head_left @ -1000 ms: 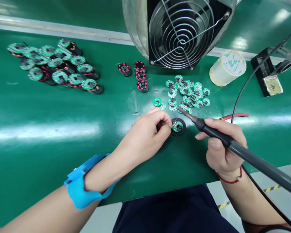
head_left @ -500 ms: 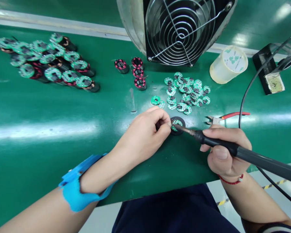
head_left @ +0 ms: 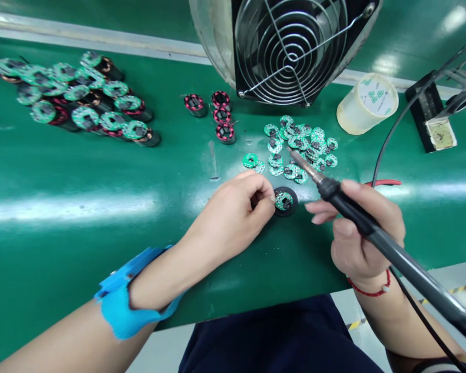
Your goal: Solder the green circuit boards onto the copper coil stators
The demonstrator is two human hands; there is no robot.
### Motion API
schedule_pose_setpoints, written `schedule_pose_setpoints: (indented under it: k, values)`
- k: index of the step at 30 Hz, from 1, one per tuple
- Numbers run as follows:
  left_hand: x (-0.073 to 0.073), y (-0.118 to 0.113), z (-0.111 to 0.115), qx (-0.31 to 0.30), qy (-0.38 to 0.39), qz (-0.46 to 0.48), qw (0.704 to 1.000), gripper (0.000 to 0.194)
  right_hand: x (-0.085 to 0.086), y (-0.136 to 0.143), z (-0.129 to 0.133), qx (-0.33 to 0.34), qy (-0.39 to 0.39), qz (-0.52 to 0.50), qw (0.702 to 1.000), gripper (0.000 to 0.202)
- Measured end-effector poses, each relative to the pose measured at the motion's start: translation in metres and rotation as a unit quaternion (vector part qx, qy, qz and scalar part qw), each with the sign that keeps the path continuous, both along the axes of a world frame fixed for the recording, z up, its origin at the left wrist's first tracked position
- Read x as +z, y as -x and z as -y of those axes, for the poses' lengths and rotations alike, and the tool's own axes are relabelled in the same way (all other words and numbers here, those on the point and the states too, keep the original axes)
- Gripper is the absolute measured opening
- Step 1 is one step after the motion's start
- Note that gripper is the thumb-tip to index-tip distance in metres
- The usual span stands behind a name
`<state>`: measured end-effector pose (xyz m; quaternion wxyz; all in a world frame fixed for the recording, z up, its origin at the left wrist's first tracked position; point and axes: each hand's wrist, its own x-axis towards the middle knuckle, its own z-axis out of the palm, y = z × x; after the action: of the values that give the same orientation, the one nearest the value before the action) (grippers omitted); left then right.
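Observation:
My right hand [head_left: 367,228] grips a soldering iron [head_left: 339,202], its tip raised over the pile of small boards. A round green circuit board [head_left: 284,201] lies in a black ring-shaped base [head_left: 294,207] in front of me. My left hand [head_left: 243,210] is closed in a pinch at the left edge of that board; whatever lies between the fingertips is too small to make out. Behind my right hand, a red handle of the cutting pliers [head_left: 388,182] shows; their jaws are hidden by the hand and iron.
Several loose round boards [head_left: 318,150] lie in a pile. Coils with red windings [head_left: 225,133] stand left of them, and board-topped coils [head_left: 85,119] farther left. A fan [head_left: 291,57], a tape roll [head_left: 357,111] and an iron stand [head_left: 431,111] line the back.
The soldering iron has lifted off the board and moved up and away, its tip pointing higher. My right hand's lower fingers have spread. My left hand has stayed in place.

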<state>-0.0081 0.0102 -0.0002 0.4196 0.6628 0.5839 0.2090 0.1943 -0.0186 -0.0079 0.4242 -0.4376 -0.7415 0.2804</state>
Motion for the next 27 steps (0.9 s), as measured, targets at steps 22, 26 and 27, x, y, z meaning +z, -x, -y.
schedule_pose_setpoints:
  k: [22, 26, 27]
  values:
    - [-0.014, 0.006, 0.003, -0.14, -0.078, 0.032, 0.987, 0.031, -0.011, 0.021, -0.011, 0.038, -0.057, 0.132, 0.989, 0.049]
    - [-0.019, -0.004, 0.001, -0.126, -0.101, -0.019, 0.987, 0.019, -0.01, 0.018, -0.01, 0.045, -0.042, 0.079, 0.995, 0.047]
    - [-0.019, -0.005, 0.0, -0.127, -0.105, -0.019, 0.986, 0.018, -0.009, 0.018, -0.01, 0.04, -0.032, 0.066, 0.997, 0.046]
